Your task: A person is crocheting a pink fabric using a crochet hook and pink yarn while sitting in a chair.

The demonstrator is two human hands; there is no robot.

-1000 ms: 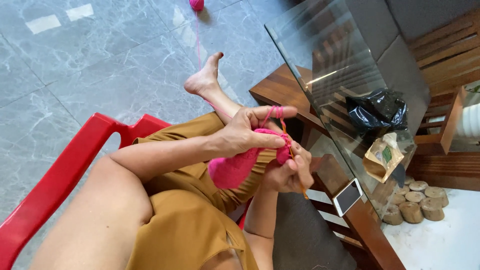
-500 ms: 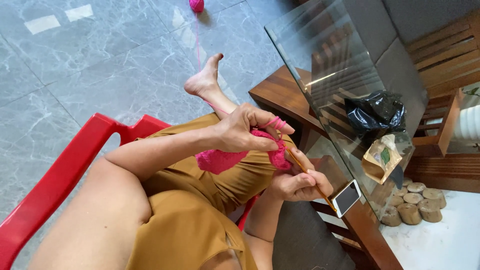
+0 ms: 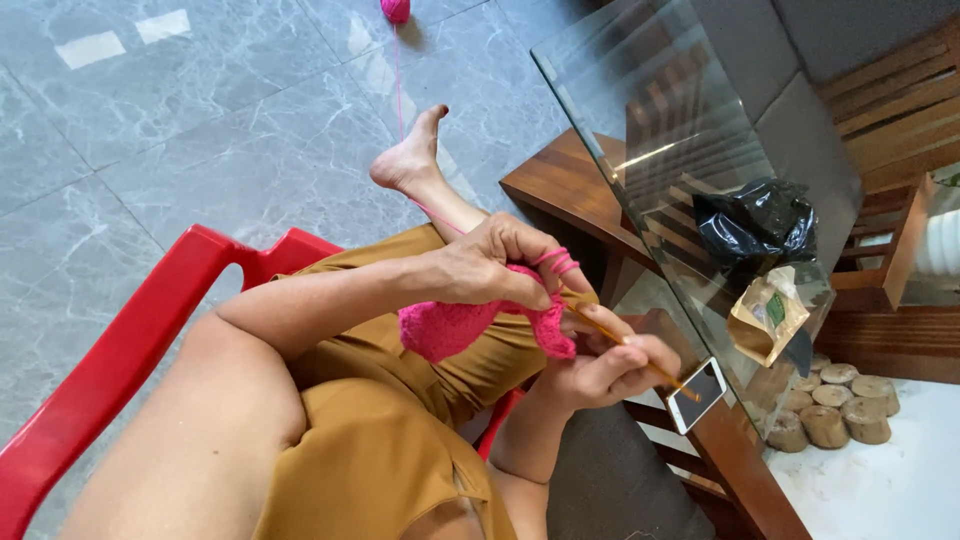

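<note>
**Hands working pink yarn over the lap**

The left hand [image 3: 490, 270] was bent at the wrist, its grip closed on a pink knitted piece [image 3: 450, 328], with yarn wound round one raised finger. The right hand [image 3: 600, 365] sat just below, palm up, grip closed on a thin wooden hook [image 3: 640, 358]. The piece was bright pink, ruffled and small, hanging between both hands above a mustard-coloured lap. A yarn ball [image 3: 396, 9] lay on the floor.

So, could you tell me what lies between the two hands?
In the head view, pink crochet work and a wooden hook span left hand to right hand.
</note>
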